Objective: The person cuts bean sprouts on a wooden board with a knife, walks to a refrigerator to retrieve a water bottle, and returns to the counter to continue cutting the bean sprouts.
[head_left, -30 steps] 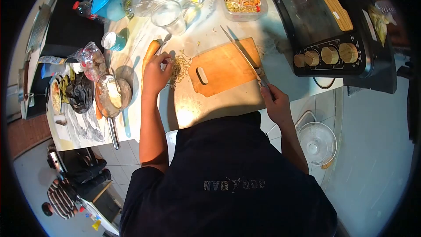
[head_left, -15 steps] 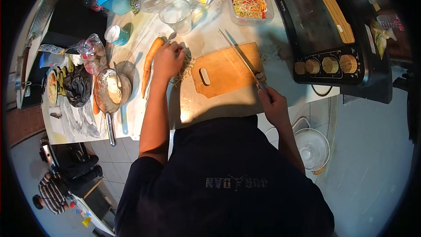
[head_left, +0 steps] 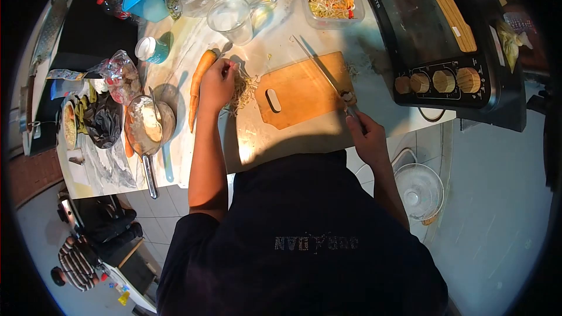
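Note:
A knife is held by its handle in my right hand, its blade slanting across the right part of the wooden cutting board. My left hand has its fingers curled together left of the board; whatever they may hold is too small to make out. Beside that hand, on its left, lies a long carrot. To its right is a loose heap of thin, stringy scraps, partly hidden by the hand. A clear plastic cup stands just beyond my left hand.
A clear container of shredded carrot and sprouts stands at the back. On the right is a black oven. A strainer over a bowl, a white-lidded jar and bags fill the left. Another person is at far left.
My left hand has shifted slightly, with its fingers still curled, and more of the stringy scraps shows beside it. The knife stays in my right hand over the board. The view has tilted a little.

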Demonstrator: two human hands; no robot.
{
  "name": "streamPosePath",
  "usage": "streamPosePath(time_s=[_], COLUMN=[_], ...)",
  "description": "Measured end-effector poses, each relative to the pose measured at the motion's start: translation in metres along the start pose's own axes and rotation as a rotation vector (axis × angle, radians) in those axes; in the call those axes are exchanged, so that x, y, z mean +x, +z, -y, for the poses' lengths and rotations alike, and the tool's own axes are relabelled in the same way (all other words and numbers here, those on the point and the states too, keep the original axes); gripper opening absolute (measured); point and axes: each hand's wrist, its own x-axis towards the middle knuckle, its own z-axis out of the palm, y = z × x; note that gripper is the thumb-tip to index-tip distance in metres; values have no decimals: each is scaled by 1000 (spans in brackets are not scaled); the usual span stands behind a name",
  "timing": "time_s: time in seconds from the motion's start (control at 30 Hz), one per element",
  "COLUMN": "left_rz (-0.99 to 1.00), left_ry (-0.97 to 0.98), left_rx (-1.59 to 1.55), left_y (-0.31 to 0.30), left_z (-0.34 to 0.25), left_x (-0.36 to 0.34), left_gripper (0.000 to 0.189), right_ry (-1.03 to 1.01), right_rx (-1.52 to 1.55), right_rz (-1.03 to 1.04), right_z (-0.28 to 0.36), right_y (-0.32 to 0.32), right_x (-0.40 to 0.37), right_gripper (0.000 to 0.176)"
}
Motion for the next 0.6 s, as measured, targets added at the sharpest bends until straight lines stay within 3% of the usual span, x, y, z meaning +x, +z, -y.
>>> streamPosePath(time_s=[0.33,0.43,0.6], left_rz=[18,26,29], left_ry=[-108,-196,-135], left_rx=[-382,-261,-228], left_y=[-28,-40,-42], left_z=[4,3,14], left_x=[-22,-28,-35], left_gripper=[18,16,15], right_ry=[15,32,1], right_rx=[20,27,31], right_rz=[11,28,-3], right_z=[1,2,-1], right_y=[8,8,13], right_x=[-3,-3,-3], right_gripper=[36,36,32])
